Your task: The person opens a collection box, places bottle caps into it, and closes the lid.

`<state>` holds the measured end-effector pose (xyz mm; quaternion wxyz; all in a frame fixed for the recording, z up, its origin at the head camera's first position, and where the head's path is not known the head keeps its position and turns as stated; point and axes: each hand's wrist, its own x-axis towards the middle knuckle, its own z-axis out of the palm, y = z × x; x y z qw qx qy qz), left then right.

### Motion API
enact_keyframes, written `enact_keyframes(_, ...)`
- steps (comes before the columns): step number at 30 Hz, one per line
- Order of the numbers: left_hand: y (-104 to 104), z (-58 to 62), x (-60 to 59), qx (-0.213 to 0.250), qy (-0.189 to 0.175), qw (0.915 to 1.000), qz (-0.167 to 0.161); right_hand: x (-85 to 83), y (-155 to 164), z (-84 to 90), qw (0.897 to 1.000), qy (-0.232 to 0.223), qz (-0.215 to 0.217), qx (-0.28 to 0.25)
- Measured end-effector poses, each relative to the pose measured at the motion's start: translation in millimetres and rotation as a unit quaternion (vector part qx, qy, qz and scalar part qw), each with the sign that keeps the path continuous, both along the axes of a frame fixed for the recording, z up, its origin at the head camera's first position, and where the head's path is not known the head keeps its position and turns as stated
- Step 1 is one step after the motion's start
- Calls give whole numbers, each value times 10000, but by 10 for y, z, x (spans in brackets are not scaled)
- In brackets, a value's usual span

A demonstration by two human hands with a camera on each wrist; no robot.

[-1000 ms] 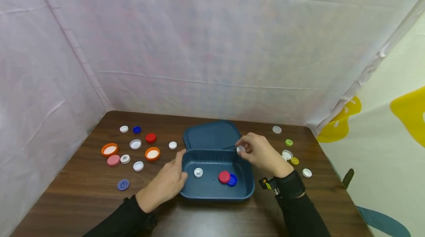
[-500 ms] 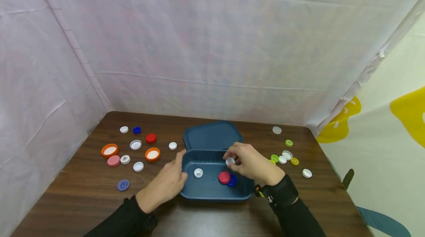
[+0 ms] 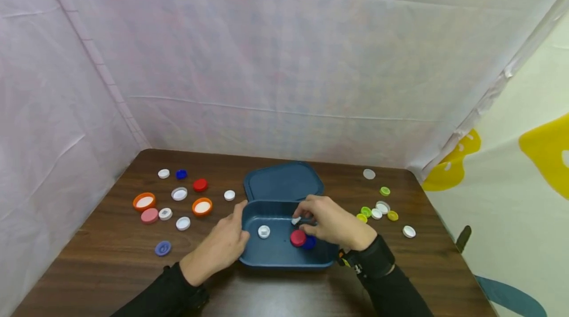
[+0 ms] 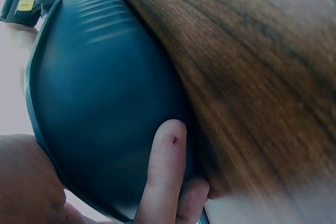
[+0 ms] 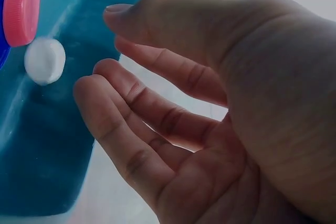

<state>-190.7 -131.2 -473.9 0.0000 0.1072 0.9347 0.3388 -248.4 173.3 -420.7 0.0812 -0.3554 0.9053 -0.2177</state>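
Note:
A blue-grey plastic box [image 3: 284,260] stands on the wooden table. My left hand [image 3: 218,248] grips its left wall, with fingers [image 4: 167,163] against the outside in the left wrist view. Over the box's right half is my right hand [image 3: 335,223], thumb and fingers parted. Just off its fingertips is a white bottle cap [image 5: 45,61], tilted and touched by no finger in the right wrist view. Inside the box lie another white cap [image 3: 264,231] and a red cap [image 3: 298,238] overlapping a blue cap [image 3: 309,243], which the right hand partly hides.
Behind the box lies its flat lid [image 3: 284,181]. Several caps are scattered to the left, including an orange-rimmed one [image 3: 202,207] and a purple one [image 3: 163,248]. More sit on the right, such as a yellow cap [image 3: 392,216]. Cloth walls [image 3: 275,85] enclose the table.
From the box's back right edge, my right hand has moved left and down into the box with the white cap, and its fingers have let it go. My left hand stays at the wall.

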Motion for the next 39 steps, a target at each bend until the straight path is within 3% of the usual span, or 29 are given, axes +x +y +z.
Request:
enact_keyframes(27, 0, 13, 31, -40, 78, 10000, -19, -28, 135, 32, 9985, 412, -295, -186)
enact_keyframes(39, -3, 3, 14, -49, 45, 10000, -21, -135, 214, 45, 9959, 618, -629, -195)
